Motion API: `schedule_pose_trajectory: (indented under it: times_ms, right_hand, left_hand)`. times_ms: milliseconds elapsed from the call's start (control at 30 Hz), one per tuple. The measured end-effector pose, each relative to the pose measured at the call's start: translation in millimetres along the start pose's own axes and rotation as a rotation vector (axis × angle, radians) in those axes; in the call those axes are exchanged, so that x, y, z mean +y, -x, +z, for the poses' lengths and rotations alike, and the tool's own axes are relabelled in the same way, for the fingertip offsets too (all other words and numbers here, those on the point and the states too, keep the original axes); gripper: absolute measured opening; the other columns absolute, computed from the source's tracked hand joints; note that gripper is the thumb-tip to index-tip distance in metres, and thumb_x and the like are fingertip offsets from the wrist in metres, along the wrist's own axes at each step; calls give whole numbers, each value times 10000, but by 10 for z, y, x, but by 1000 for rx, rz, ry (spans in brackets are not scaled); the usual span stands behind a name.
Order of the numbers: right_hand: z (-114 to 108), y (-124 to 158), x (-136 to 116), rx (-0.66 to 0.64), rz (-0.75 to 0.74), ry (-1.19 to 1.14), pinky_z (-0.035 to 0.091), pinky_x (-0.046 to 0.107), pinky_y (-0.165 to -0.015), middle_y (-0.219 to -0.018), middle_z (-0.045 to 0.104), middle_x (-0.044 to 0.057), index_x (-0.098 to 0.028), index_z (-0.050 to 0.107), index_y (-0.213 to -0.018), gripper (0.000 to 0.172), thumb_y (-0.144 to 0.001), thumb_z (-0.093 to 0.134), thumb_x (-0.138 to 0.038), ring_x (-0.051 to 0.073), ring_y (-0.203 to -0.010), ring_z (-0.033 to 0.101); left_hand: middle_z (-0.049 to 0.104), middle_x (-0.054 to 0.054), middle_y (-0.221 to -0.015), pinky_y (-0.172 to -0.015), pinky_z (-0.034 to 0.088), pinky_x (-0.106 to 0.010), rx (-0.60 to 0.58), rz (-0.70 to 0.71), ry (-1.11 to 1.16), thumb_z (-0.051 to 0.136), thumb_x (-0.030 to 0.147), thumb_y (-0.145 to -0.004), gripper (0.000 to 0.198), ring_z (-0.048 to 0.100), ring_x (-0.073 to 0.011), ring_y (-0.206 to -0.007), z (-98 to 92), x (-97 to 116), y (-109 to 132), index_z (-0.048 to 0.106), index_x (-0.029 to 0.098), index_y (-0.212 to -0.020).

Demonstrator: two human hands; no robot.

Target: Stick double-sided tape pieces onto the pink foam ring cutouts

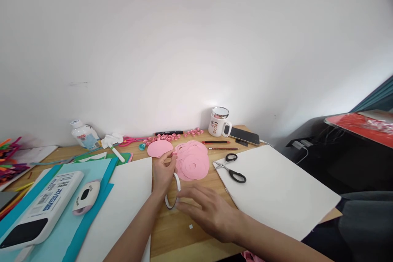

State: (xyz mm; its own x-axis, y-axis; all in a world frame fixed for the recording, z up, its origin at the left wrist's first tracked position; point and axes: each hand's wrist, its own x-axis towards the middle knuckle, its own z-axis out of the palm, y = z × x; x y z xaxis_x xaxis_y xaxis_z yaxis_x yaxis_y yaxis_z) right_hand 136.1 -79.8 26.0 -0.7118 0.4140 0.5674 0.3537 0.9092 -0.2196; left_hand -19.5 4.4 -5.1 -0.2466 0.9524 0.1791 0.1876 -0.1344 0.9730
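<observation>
My left hand (163, 174) pinches a small rolled piece of pink paper (174, 154) between thumb and fingertips. Just below it, a thin white ring, apparently a roll of tape (178, 181), stands on edge. The thumb and index finger of my right hand (211, 213) close on the near side of this ring; slight blur softens the grip. Behind the hands lies an overlapping stack of pink paper spirals (194, 163), with a plain pink paper circle (160, 148) to its left. A tiny white square (190, 226) rests on the wood in front.
Black-handled scissors (231, 168) lie on white paper (282, 188) at right. A mug (220, 122), a phone (244, 135) and several small pink paper rolls (166, 137) line the wall side. At left are blue sheets (101, 196), a white device (43, 208) and a bottle (85, 135).
</observation>
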Motion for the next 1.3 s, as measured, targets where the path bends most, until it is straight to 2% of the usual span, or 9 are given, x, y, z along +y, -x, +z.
schedule_pose_trajectory:
  times_ms: [100, 167, 333, 433, 767, 900, 1033, 1167, 1300]
  right_hand:
    - [-153, 84, 118, 114, 18, 31, 417, 360, -931, -1084, 595, 79, -189, 488, -1128, 351, -811, 431, -50, 206, -1159, 434]
    - [-293, 181, 304, 185, 190, 95, 429, 370, -913, -1060, 609, 56, -232, 517, -1096, 358, -798, 437, -49, 209, -1137, 467]
    - [-612, 543, 850, -254, 703, 236, 454, 384, -843, -1155, 557, 108, -207, 514, -1152, 452, -718, 483, -81, 246, -1045, 533]
    - [-648, 687, 1026, -440, 815, 269, 423, 402, -853, -1176, 539, 124, -188, 468, -1214, 557, -667, 521, -94, 280, -1079, 490]
    - [-532, 595, 1133, -433, 774, 340, 437, 335, -741, -947, 611, 91, -201, 537, -1116, 477, -677, 440, -44, 239, -910, 554]
    - [-618, 608, 1100, -209, 818, 56, 470, 347, -709, -987, 602, 78, -221, 516, -1147, 394, -774, 421, -139, 192, -789, 588]
    - [-633, 476, 905, -26, 813, -369, 493, 344, -734, -981, 623, 45, -248, 448, -1238, 437, -802, 454, -236, 177, -830, 588]
    - [-518, 233, 597, -70, 678, -367, 448, 384, -831, -1064, 570, 64, -255, 496, -1193, 585, -641, 687, -279, 225, -950, 547]
    - [-326, 42, 392, -227, 568, -256, 452, 324, -764, -988, 550, 70, -250, 573, -1102, 524, -607, 744, -255, 209, -869, 551]
  left_hand:
    - [510, 55, -413, -349, 321, -179, 16, -41, 27, 613, 388, -676, 372, 449, -89, -349, -13, 32, -3, 660, 127, -936]
    - [522, 53, -422, -347, 320, -181, 30, -54, 49, 621, 383, -665, 378, 447, -87, -345, -15, 43, -8, 663, 126, -938]
    - [568, 37, -486, -341, 322, -188, 27, -34, 62, 629, 370, -664, 360, 437, -81, -337, -8, 24, -14, 667, 139, -938]
    - [577, 35, -506, -328, 309, -187, 36, -27, 68, 630, 361, -668, 352, 425, -73, -324, -4, 22, -7, 666, 147, -944]
    - [476, 78, -364, -310, 297, -180, 28, -54, 105, 632, 356, -669, 371, 405, -73, -282, 5, 0, -12, 658, 131, -962]
    - [496, 70, -388, -311, 315, -181, 21, -47, 140, 636, 353, -668, 364, 419, -73, -293, -3, -22, -25, 658, 134, -957]
    - [509, 62, -402, -312, 322, -183, 13, -49, 173, 638, 373, -669, 361, 419, -72, -300, -6, -48, -32, 658, 134, -939]
    - [580, 34, -507, -332, 343, -188, 14, -39, 197, 640, 378, -668, 361, 432, -65, -316, -1, -79, -41, 652, 139, -937]
    - [639, 9, -629, -338, 356, -191, -4, -32, 199, 633, 381, -674, 355, 443, -56, -324, 3, -85, -35, 648, 150, -944]
